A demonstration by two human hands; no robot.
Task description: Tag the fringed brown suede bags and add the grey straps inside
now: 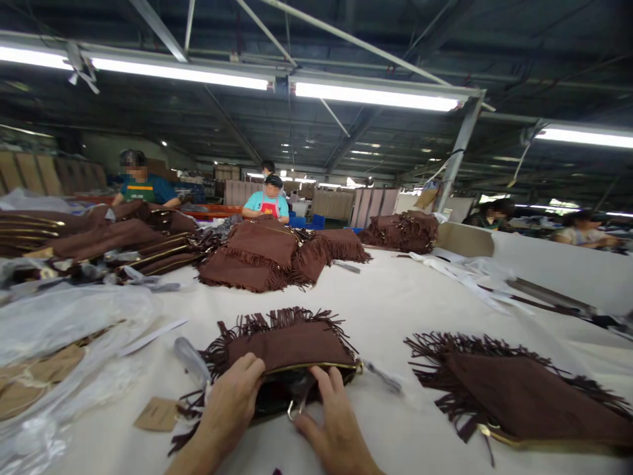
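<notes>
A dark brown fringed bag (297, 343) lies in front of me with its gold zip undone and its mouth gaping over a dark lining. My left hand (235, 399) grips the mouth's left side, fingers bent over the upper panel and thumb hidden. At the right part of the mouth, my right hand (333, 415) has its fingertips under the zipped edge and its thumb lower down, near a metal ring (293, 410). Beside my left wrist is a brown card tag (157, 413). Grey wrapped pieces stick out at the bag's left and right ends.
A second fringed bag (514, 396) lies at right on the white table (376, 303). Stacked brown bags (257, 254) stand at the back, with zipped brown pieces (123, 241) at back left. Clear plastic (74, 323) covers the left side. Co-workers (270, 201) are beyond the table.
</notes>
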